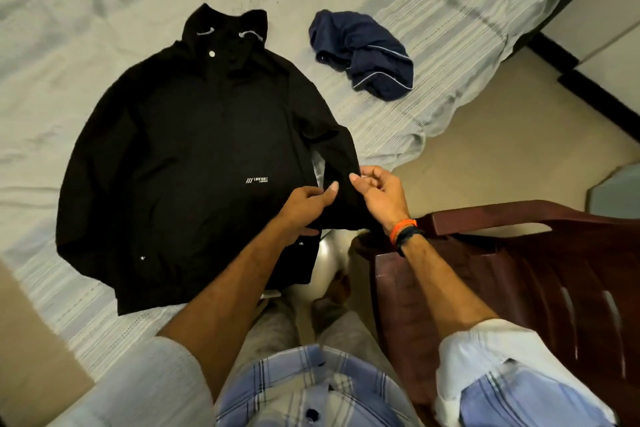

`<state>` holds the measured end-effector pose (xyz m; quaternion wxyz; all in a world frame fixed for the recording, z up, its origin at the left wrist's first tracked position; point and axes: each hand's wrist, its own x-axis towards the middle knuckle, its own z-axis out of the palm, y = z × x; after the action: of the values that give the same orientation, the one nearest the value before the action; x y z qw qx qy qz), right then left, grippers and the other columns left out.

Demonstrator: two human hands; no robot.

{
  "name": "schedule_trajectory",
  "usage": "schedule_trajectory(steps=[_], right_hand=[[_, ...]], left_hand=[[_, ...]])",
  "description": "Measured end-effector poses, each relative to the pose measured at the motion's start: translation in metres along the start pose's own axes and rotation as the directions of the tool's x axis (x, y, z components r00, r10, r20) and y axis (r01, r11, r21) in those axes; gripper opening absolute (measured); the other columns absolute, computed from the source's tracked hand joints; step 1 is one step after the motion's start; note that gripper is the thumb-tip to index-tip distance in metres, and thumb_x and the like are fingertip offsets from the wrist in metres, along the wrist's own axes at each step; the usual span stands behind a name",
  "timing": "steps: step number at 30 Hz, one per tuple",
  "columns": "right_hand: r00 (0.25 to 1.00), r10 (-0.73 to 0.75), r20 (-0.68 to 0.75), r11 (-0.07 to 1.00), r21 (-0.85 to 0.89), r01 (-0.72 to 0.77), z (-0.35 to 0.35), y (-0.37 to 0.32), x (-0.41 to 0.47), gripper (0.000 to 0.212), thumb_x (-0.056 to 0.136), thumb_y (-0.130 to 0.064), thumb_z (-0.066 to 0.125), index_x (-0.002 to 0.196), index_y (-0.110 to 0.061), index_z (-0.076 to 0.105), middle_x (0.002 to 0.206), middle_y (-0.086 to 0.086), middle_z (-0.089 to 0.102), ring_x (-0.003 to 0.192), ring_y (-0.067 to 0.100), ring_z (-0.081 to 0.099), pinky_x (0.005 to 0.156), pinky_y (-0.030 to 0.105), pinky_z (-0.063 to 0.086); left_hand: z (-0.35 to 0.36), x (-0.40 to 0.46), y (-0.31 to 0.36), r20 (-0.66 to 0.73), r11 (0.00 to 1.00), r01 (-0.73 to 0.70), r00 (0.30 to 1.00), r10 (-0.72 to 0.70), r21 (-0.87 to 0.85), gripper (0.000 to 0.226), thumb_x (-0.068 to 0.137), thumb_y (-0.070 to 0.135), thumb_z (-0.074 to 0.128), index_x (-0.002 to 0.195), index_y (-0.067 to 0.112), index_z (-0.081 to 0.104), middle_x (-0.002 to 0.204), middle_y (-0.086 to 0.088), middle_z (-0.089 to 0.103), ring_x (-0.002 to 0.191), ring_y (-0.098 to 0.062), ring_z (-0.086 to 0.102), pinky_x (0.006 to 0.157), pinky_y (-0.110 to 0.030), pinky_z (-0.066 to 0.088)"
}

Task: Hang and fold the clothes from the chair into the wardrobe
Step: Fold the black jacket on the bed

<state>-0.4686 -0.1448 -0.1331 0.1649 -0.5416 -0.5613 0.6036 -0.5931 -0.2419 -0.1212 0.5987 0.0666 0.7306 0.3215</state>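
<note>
Sleeve pinched for the fold

Nearest, the brown chair (519, 288) stands bare. Just beyond, the left hand (304, 204) and right hand (381, 198) each pinch the black jacket (194, 156) sleeve in thumb and fingers, likely to fold it inward. The jacket lies flat on the bed (69, 45); a navy garment (363, 52) waits crumpled beyond

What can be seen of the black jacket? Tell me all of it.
The jacket is black, of thin smooth-looking fabric, with a stand-up collar, pale drawcords, white snaps and a small white logo low on the front. It lies spread flat, front up, on the bed, its hem toward the person. The left hand and right hand pinch the end of one sleeve, lifted slightly. Nothing else touches it.
</note>
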Motion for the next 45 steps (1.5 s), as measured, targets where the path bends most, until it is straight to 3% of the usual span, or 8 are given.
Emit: schedule_trajectory(steps=[8,11,14,19,23,30,35,45], right_hand=[[0.967,0.005,0.255,0.977,-0.205,0.049,0.005,-0.006,-0.032,0.014,0.086,-0.015,0.066,0.087,-0.021,0.079,0.084,0.007,0.076,0.085,0.022,0.073,0.083,0.035,0.059],[0.996,0.082,0.026,0.996,-0.017,-0.082,0.007,0.001,-0.041,0.013,0.089,-0.005,0.065,0.085,-0.013,0.074,0.084,0.004,0.075,0.086,0.019,0.073,0.078,0.032,0.060],[0.959,0.048,-0.280,0.954,-0.272,-0.127,-0.002,0.021,-0.040,0.024,0.080,-0.034,0.077,0.098,-0.019,0.071,0.099,-0.003,0.070,0.097,0.013,0.065,0.092,0.032,0.052],[0.886,0.445,0.130,0.890,0.043,-0.454,-0.017,0.043,-0.039,0.068,0.069,-0.074,0.067,0.111,-0.020,0.072,0.106,-0.005,0.075,0.103,0.016,0.069,0.098,0.040,0.051],[0.870,0.367,0.330,0.809,0.348,-0.473,-0.023,0.048,-0.043,0.049,0.087,-0.043,0.069,0.126,-0.012,0.065,0.118,0.006,0.072,0.109,0.022,0.068,0.090,0.037,0.056],[0.962,0.215,0.167,0.743,0.612,-0.272,-0.026,0.030,-0.046,0.032,0.085,0.001,0.068,0.116,-0.006,0.066,0.116,0.017,0.070,0.104,0.029,0.069,0.090,0.039,0.058],[0.976,0.177,0.124,0.708,0.672,-0.214,-0.036,0.023,-0.042,0.039,0.085,0.006,0.063,0.123,-0.003,0.063,0.124,0.022,0.065,0.118,0.040,0.060,0.103,0.051,0.048],[0.981,0.072,0.181,0.737,0.653,-0.175,-0.032,0.008,-0.036,0.048,0.081,0.000,0.068,0.128,0.003,0.059,0.127,0.026,0.061,0.118,0.042,0.059,0.109,0.055,0.041]], left_hand=[[0.018,0.003,0.007,0.050,0.926,0.059,0.998,-0.043,-0.373,0.028,0.094,0.033,0.064,0.090,0.005,0.067,0.087,-0.011,0.065,0.087,-0.026,0.063,0.071,-0.040,0.054],[0.019,0.007,0.002,-0.069,0.843,0.074,0.989,-0.131,-0.532,0.012,0.092,-0.003,0.052,0.098,-0.003,0.062,0.091,-0.019,0.062,0.081,-0.031,0.062,0.074,-0.044,0.054],[0.018,0.004,-0.003,-0.062,0.756,0.086,0.984,-0.165,-0.649,0.025,0.089,-0.010,0.049,0.111,-0.010,0.061,0.103,-0.025,0.067,0.093,-0.037,0.067,0.080,-0.046,0.057],[0.019,-0.002,-0.008,0.045,0.690,0.164,0.981,-0.187,-0.705,0.032,0.095,0.006,0.053,0.125,-0.005,0.060,0.119,-0.022,0.067,0.109,-0.036,0.066,0.095,-0.046,0.053],[0.020,-0.006,-0.007,0.079,0.722,0.170,0.984,-0.158,-0.670,0.029,0.094,0.007,0.059,0.121,-0.003,0.062,0.117,-0.019,0.068,0.107,-0.033,0.066,0.095,-0.044,0.054],[0.023,-0.002,-0.017,-0.168,0.949,0.115,0.971,-0.170,-0.292,0.041,0.081,0.003,0.076,0.112,0.005,0.049,0.117,-0.014,0.059,0.106,-0.027,0.062,0.080,-0.037,0.059],[0.025,-0.003,-0.019,-0.241,0.992,-0.003,0.970,-0.027,-0.127,0.085,0.080,0.010,0.080,0.148,0.010,0.029,0.138,-0.012,0.049,0.121,-0.027,0.055,0.097,-0.041,0.053],[0.027,-0.006,0.002,-0.116,0.965,-0.263,0.958,0.264,0.020,0.029,0.090,0.014,0.069,0.120,0.014,0.068,0.111,-0.002,0.068,0.099,-0.011,0.063,0.089,-0.029,0.055]])
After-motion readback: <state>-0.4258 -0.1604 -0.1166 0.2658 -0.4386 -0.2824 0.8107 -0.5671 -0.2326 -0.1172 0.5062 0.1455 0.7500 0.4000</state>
